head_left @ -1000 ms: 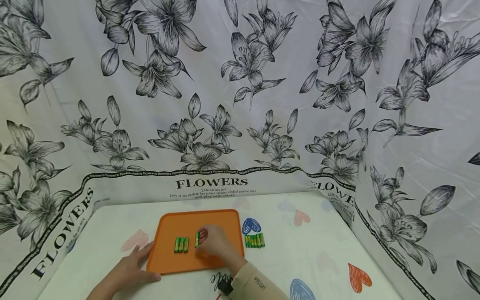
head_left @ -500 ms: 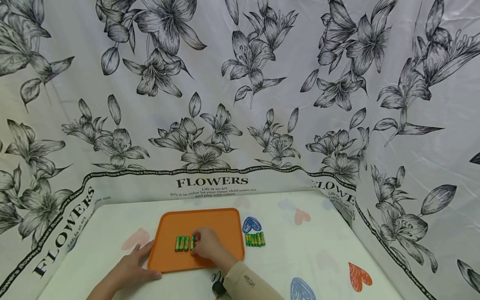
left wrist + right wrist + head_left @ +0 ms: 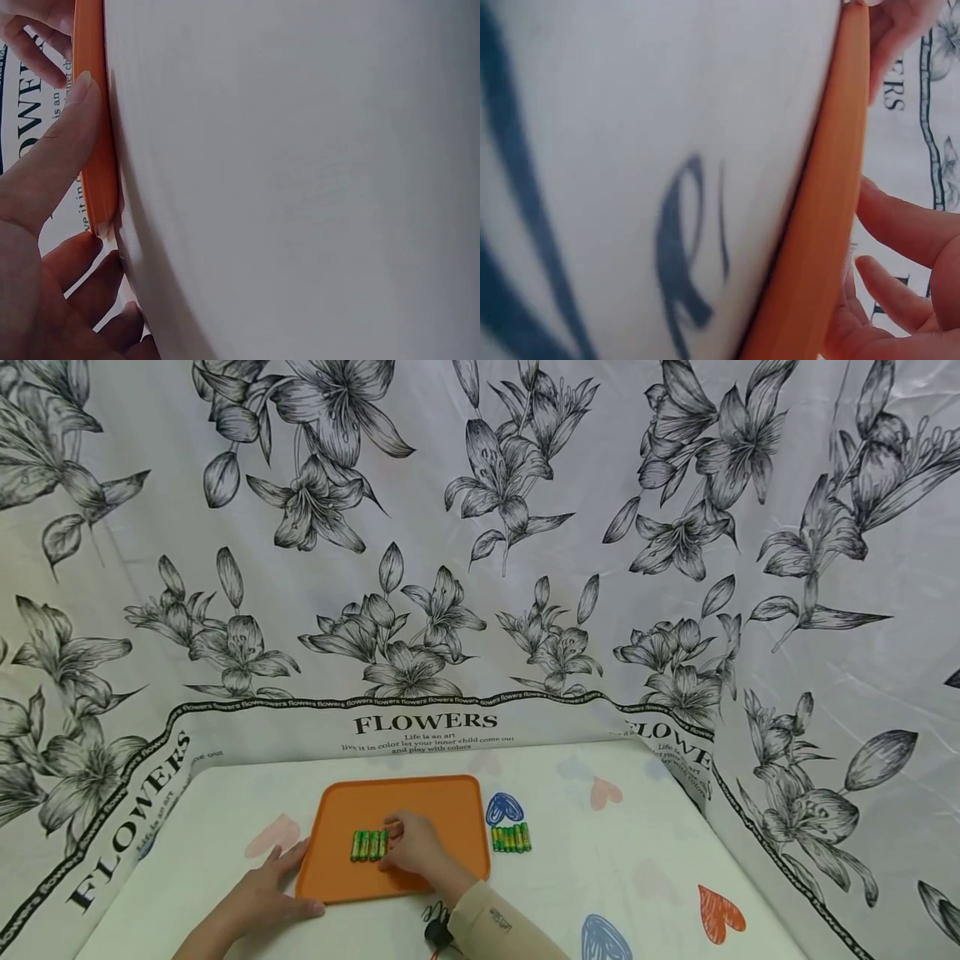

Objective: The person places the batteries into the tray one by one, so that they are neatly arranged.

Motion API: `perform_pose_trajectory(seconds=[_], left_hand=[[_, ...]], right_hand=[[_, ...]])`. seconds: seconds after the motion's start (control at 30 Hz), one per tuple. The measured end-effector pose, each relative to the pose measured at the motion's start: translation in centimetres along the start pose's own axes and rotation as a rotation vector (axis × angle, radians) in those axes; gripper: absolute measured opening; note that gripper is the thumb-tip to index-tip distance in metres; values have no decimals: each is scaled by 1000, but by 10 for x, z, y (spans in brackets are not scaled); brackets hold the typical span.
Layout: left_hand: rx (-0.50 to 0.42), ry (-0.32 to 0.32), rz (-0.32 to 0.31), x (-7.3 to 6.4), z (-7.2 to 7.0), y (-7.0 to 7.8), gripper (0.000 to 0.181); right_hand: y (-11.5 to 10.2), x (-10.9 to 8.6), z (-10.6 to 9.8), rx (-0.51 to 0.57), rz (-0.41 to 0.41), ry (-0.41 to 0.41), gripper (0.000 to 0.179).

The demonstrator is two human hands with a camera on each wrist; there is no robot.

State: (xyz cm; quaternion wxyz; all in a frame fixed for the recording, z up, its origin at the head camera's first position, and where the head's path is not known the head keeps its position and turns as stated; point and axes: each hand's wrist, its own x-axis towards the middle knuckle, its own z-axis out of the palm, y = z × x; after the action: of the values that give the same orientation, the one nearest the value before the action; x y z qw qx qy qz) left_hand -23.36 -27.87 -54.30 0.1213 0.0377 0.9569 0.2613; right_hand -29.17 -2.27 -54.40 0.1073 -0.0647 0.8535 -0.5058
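Observation:
An orange tray (image 3: 446, 793) lies on the table, with several green-and-yellow batteries (image 3: 364, 846) standing side by side in a row on it. At the row's right end my right hand (image 3: 415, 847) pinches one more battery (image 3: 383, 843), close against its neighbour; the fingers partly cover it. My left hand (image 3: 262, 893) grips the tray's near left corner. In the left wrist view its thumb (image 3: 64, 142) presses the tray's front wall, and the other fingers bend round the side. In the right wrist view the right hand (image 3: 907, 277) shows behind the tray wall, its battery hidden.
Just right of the tray, several more batteries (image 3: 512, 837) form another row on the heart-printed white tablecloth (image 3: 555, 877). Behind the table hangs a floral curtain (image 3: 420, 635). A small black object (image 3: 437, 932) sits at the right sleeve's cuff.
My right hand has moved left over the tray with its battery, bringing it from a gap to right beside the row. The left hand stays at the tray's corner.

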Motion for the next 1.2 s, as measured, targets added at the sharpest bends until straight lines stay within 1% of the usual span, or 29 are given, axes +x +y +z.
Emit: perform_pose_trajectory(seconds=[0.23,0.3,0.37,0.5,0.7,0.8,0.93,1.0,1.1,1.2], left_hand=[[-6,-11,-10,0,-2,0,118],[-11,-19,-20,0,-3,1,119],[-19,-33,-43,0,-2,2,121],[-28,-46,-57,-2,1,2,121],[-25,-42,-50,-1,3,1,120],[-25,-48,-66,1,3,1,124],[-20,-46,-61,2,0,1,125],[-18,-42,-47,2,0,1,123],[-20,-46,-43,2,0,1,120],[-21,-49,-58,4,1,2,123]], right_hand=[[-4,-4,-13,119,-25,23,60],[-5,-5,-17,131,-35,26,58],[-5,-7,-22,120,-52,20,58],[0,-12,-35,108,-84,23,58],[11,-23,-65,100,-98,53,57],[17,-28,-80,91,-107,71,57],[25,-32,-99,88,-122,84,56],[28,-33,-110,95,-118,88,56],[34,-34,-126,105,-113,104,58],[42,-37,-141,97,-102,125,58]])
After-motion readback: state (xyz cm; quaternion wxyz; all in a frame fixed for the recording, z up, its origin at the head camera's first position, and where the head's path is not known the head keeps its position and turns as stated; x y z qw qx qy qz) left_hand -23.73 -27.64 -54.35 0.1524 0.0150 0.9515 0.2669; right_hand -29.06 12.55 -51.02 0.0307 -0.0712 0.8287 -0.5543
